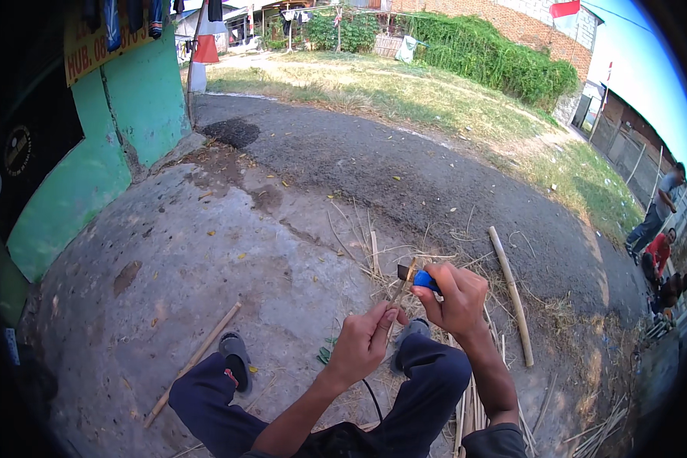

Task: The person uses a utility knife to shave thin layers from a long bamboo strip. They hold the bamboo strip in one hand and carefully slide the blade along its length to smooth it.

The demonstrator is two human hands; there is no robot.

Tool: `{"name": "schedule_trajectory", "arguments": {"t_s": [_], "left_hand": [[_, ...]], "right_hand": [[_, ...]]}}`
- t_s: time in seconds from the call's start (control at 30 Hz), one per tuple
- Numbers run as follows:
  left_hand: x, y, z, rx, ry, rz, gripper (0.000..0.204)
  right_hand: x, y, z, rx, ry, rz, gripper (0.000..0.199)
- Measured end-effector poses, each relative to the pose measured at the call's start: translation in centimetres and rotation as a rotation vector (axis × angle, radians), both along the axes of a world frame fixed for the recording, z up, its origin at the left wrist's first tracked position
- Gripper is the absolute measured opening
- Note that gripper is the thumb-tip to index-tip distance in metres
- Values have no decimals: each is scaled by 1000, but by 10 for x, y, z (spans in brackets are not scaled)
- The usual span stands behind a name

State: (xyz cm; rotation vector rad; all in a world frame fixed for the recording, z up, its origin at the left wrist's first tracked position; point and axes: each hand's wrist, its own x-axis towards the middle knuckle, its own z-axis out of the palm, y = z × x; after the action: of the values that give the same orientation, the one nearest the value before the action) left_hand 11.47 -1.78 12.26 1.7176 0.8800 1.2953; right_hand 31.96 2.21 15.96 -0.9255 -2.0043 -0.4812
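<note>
My left hand (365, 341) is closed on a thin bamboo strip (398, 293), thumb and fingers pinching it in front of my knees. The strip slants up toward my right hand (459, 299). That hand is wrapped round a blue-handled tool (426, 282), which looks like a knife. Its short dark end (403, 272) sticks out on the left, touching or crossing the strip's upper end. Exactly how the tool meets the strip is too small to make out.
Bamboo poles lie on the concrete, one on the left (195, 362) and a thicker one on the right (511, 294). Split strips (473, 416) lie beside my right leg, with shavings (496, 286) scattered ahead. People (656, 256) are at the far right. A green wall (91, 175) stands left.
</note>
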Motion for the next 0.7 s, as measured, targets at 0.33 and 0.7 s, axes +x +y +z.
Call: {"name": "schedule_trajectory", "arguments": {"t_s": [0.33, 0.7], "left_hand": [[-4, 1, 13, 9, -4, 35, 26], [-15, -10, -43, -61, 96, 69, 27]], "right_hand": [[-6, 6, 12, 87, -36, -108, 33], [76, 79, 66, -109, 633, -634, 42]]}}
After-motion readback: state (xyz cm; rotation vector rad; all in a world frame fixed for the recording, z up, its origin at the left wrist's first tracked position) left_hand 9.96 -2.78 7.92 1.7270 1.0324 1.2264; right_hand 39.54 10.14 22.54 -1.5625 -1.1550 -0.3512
